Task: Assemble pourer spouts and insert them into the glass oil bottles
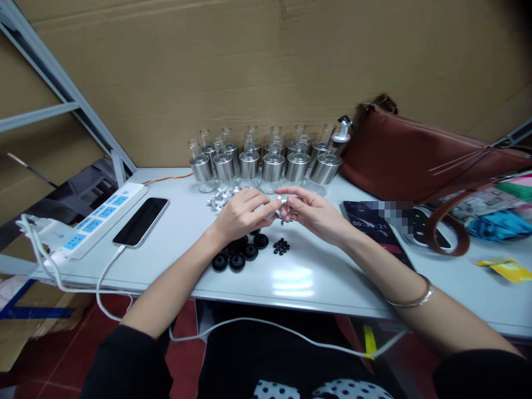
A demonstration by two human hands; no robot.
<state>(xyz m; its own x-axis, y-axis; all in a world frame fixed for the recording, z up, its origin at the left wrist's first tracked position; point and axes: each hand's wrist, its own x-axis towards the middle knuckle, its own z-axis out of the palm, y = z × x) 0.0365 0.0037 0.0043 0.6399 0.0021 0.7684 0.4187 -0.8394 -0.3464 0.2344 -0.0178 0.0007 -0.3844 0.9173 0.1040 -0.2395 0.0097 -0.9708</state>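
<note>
My left hand (241,215) and my right hand (311,213) meet over the middle of the white table (299,277), fingers pinched together on a small white and metal spout part (281,203). Just below the hands lie several black round caps (239,254) and a little heap of tiny black rings (281,246). Behind my left hand is a pile of white spout parts (219,197). Further back stand several glass bottles with steel sleeves (266,160); the rightmost one (332,155) carries a fitted spout.
A black phone (141,221) on a white cable lies at the left beside a white and blue power strip (95,221). At the right are a second phone showing a timer (374,227), a brown leather bag (415,155) and coloured packets (507,269). Cardboard lines the back.
</note>
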